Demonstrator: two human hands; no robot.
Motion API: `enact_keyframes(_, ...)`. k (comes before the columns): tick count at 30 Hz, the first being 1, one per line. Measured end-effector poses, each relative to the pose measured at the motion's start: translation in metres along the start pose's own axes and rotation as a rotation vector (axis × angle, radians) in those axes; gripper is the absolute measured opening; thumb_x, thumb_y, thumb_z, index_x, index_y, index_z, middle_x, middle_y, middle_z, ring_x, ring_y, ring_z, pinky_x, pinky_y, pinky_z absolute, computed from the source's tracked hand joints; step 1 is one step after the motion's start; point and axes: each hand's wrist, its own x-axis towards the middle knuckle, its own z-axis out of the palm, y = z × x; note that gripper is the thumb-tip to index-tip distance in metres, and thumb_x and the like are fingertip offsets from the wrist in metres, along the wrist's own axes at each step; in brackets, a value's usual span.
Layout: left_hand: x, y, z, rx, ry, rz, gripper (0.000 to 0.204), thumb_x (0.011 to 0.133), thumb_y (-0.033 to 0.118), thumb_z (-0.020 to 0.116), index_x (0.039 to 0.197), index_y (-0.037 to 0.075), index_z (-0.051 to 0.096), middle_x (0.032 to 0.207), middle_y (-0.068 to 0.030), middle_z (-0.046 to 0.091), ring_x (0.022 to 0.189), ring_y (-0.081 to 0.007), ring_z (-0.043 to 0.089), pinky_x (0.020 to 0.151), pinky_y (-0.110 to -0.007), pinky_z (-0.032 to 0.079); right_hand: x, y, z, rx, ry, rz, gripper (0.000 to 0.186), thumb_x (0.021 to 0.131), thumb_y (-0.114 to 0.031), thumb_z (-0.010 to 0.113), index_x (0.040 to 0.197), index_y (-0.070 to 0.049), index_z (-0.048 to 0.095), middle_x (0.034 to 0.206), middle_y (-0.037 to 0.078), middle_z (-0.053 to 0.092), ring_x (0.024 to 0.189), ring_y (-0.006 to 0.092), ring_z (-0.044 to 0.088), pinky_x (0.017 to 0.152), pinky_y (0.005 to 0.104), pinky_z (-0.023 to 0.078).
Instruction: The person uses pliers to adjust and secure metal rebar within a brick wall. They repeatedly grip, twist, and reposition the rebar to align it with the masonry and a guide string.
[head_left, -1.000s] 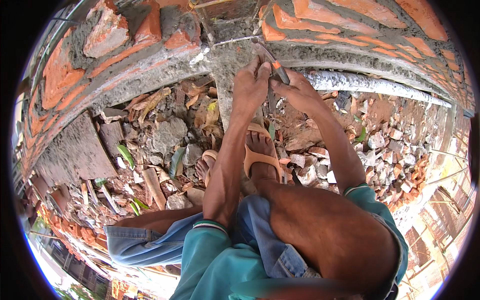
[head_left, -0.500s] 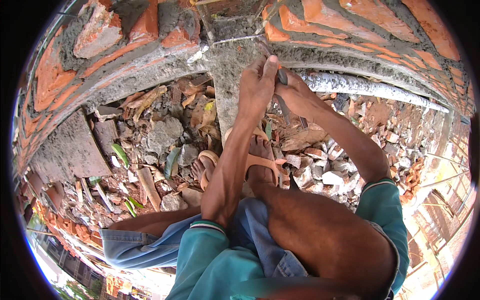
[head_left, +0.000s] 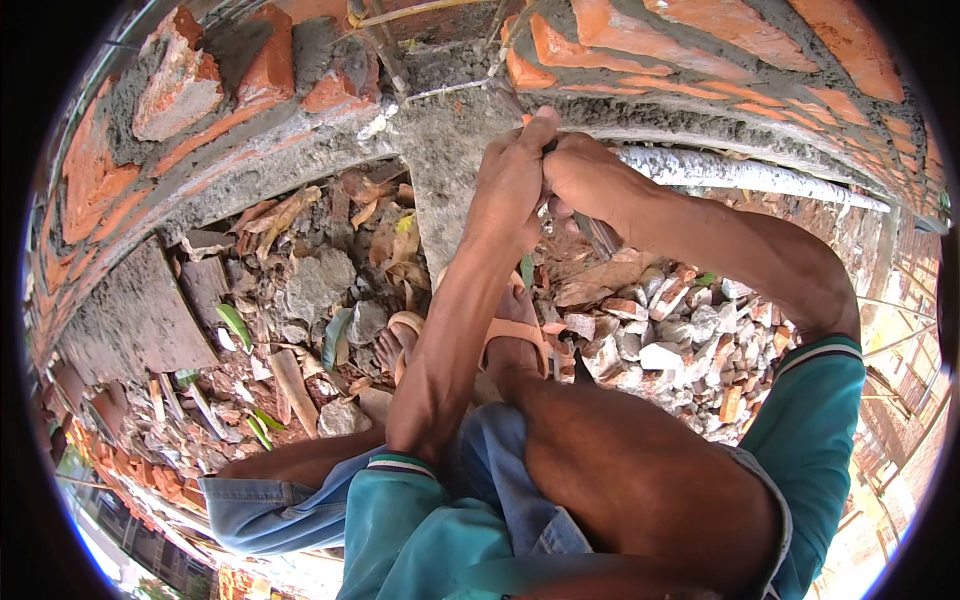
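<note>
My left hand (head_left: 508, 180) and my right hand (head_left: 592, 178) are closed together over the top of a grey concrete beam (head_left: 440, 190). Between them is a dark metal hand tool (head_left: 507, 98) with a touch of orange; it looks like pincers, though my fingers hide most of it. Its tip reaches toward the steel bar frame (head_left: 445, 92) that rises from the concrete at the wall gap. Below my right palm, dark thin metal pieces (head_left: 602, 238) stick out; whether they are handles or wires I cannot tell.
Brick walls with wet-looking mortar stand on the left (head_left: 180, 95) and right (head_left: 690, 50). A whitish pipe (head_left: 740, 172) runs along the right wall's foot. Broken stones (head_left: 660, 350), dry leaves and a mortar-stained board (head_left: 135, 315) lie around my sandalled feet (head_left: 515, 335).
My right hand has turned over the tool, and its elbow has swung outward to the right. The dark handle that showed between my hands is now covered. The view has shifted slightly.
</note>
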Motion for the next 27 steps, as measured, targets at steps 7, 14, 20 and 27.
enact_keyframes(7,-0.019,0.049,-0.052,0.627,0.069,0.0,0.039,0.104,0.038,0.061,0.108,0.0,0.068,0.073,0.0001,0.056,0.046,-0.0072,0.045,0.035,-0.024,0.03,0.021,0.035,0.105,1.193,-0.084,-0.117,0.006,0.097,-0.013,0.058,0.099,-0.008,0.06,0.075,-0.001,0.054,0.06,0.0078,0.047,0.05,0.0292,0.039)
enact_keyframes(14,-0.023,0.104,-0.082,1.274,-0.048,0.349,0.062,0.106,0.056,0.052,0.123,-0.003,0.066,0.1,-0.0171,0.071,0.088,-0.0262,0.069,0.087,-0.043,0.053,0.072,0.001,0.179,1.448,0.147,-0.358,0.016,0.106,-0.025,0.058,0.113,-0.01,0.059,0.095,0.0,0.062,0.086,0.015,0.064,0.074,0.0315,0.054)
enact_keyframes(20,-0.051,0.106,-0.107,1.215,-0.112,0.301,0.057,0.109,0.048,0.055,0.132,-0.004,0.061,0.112,-0.0131,0.071,0.101,-0.0232,0.07,0.09,-0.038,0.055,0.054,0.063,0.123,1.583,-0.811,-0.532,0.019,0.109,-0.031,0.059,0.118,-0.014,0.058,0.095,0.0,0.063,0.084,0.0179,0.068,0.067,0.036,0.054)
enact_keyframes(27,-0.017,0.066,-0.1,1.063,0.048,0.364,0.051,0.11,0.04,0.056,0.136,-0.003,0.06,0.115,-0.0131,0.074,0.102,-0.0191,0.069,0.087,-0.032,0.054,0.036,0.066,0.077,-0.182,0.297,-0.395,0.038,0.105,-0.03,0.064,0.126,-0.006,0.042,0.082,-0.001,0.052,0.06,0.0144,0.052,0.056,0.0341,0.05)
